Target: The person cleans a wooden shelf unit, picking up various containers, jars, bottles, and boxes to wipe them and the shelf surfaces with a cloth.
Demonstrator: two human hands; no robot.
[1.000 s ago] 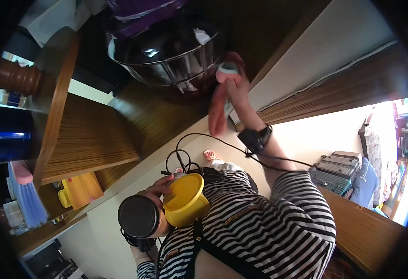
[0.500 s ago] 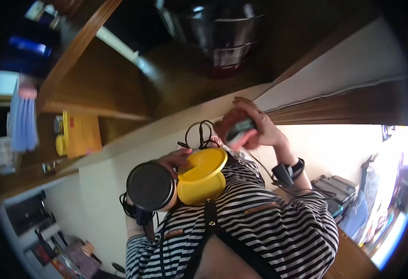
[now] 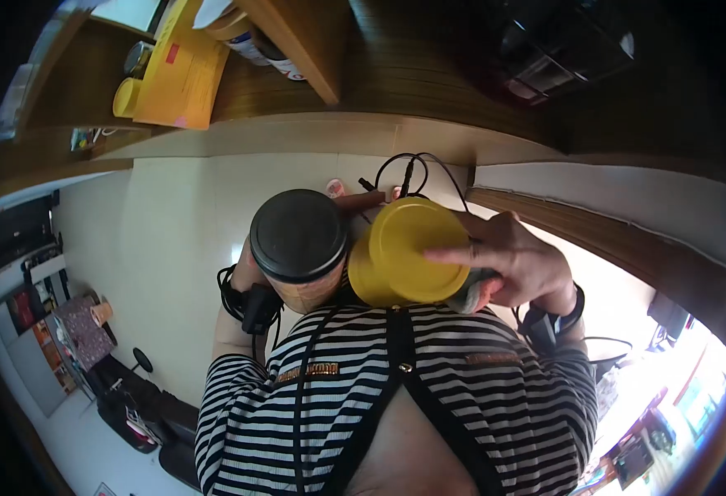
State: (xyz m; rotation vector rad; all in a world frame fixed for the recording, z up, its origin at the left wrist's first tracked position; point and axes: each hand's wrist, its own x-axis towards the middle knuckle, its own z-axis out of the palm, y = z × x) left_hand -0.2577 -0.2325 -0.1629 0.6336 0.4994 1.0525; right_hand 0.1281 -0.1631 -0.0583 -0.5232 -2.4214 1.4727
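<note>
My left hand (image 3: 360, 201) is mostly hidden behind a jar with a black lid (image 3: 298, 235); its fingers show past the jar's far side, gripping it. Pressed beside that jar, close to my chest, is a container with a round yellow lid (image 3: 413, 244). Whether my left hand also supports it is hidden. My right hand (image 3: 524, 260) is at the yellow lid's right edge, one finger lying across its top. Bunched under that hand is a grey-green and pink cloth (image 3: 480, 293), partly covered by the fingers.
A wooden shelf (image 3: 429, 91) runs across the top, with a dark glass vessel (image 3: 557, 54) on it. Farther left stand a yellow-orange folder (image 3: 183, 70), a small yellow-lidded jar (image 3: 126, 97) and other containers. Black cables (image 3: 417, 169) loop beyond my hands.
My right hand has come down with the cloth from beside the shelf to the yellow lid. Both containers now sit higher in view, and the view has turned leftward along the shelf.
</note>
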